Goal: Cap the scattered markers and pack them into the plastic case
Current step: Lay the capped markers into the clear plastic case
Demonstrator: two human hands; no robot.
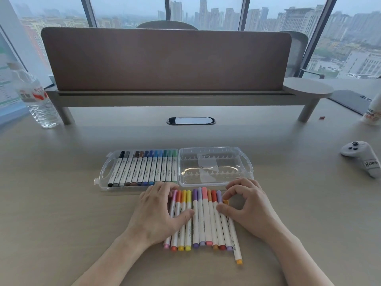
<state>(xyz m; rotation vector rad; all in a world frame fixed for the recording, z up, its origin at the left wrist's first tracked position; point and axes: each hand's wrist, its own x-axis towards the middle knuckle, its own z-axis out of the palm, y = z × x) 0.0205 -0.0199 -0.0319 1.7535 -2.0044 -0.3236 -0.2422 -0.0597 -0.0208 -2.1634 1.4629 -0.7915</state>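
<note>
A clear plastic case lies open on the desk. Its left half (pixel 103 174) holds a row of capped markers (pixel 144 168) running from black through browns and blues to green, and its right half (pixel 214 166) is empty. In front of it lie several capped loose markers (pixel 203 219) side by side, in pinks, oranges, yellows and purples. My left hand (pixel 158 211) rests on the left end of this row, with its thumb on a yellow marker. My right hand (pixel 247 205) is curled at the right end. Its thumb and index finger pinch at the orange-yellow marker (pixel 235 242), which sits lower than the others.
A water bottle (pixel 39 100) stands at the back left beside a monitor riser (pixel 165 98) with a brown screen. Near the right edge lies a white controller (pixel 362 157), with another bottle (pixel 373 114) behind it. A cable port (pixel 190 120) is set in the desk behind the case.
</note>
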